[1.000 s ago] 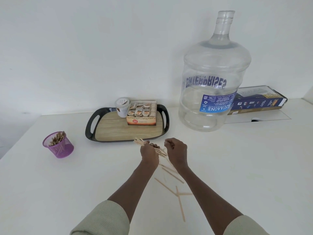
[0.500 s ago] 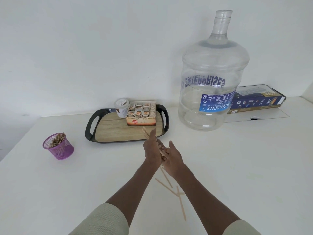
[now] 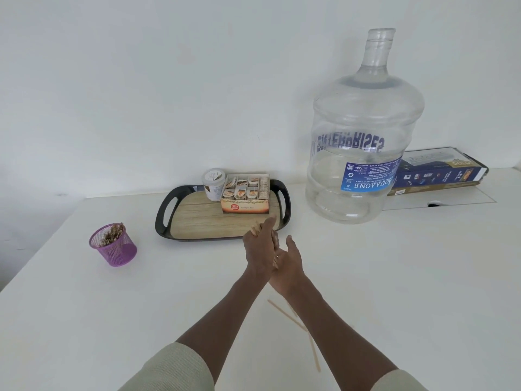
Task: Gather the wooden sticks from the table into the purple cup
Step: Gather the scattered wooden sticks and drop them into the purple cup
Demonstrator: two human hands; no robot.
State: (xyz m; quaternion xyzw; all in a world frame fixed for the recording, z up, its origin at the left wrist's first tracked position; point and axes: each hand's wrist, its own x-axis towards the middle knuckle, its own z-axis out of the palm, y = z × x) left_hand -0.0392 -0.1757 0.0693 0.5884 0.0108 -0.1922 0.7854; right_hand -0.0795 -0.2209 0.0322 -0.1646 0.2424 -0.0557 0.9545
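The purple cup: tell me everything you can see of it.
The purple cup is a small round holder of what looks like fine wire mesh, wider at its open rim than at its base. It stands on the white table, leaning a little in this wide view, left of the black-rimmed tray and apart from it. A bundle of wooden sticks already sits inside, tips poking above the rim. Neither hand touches it.
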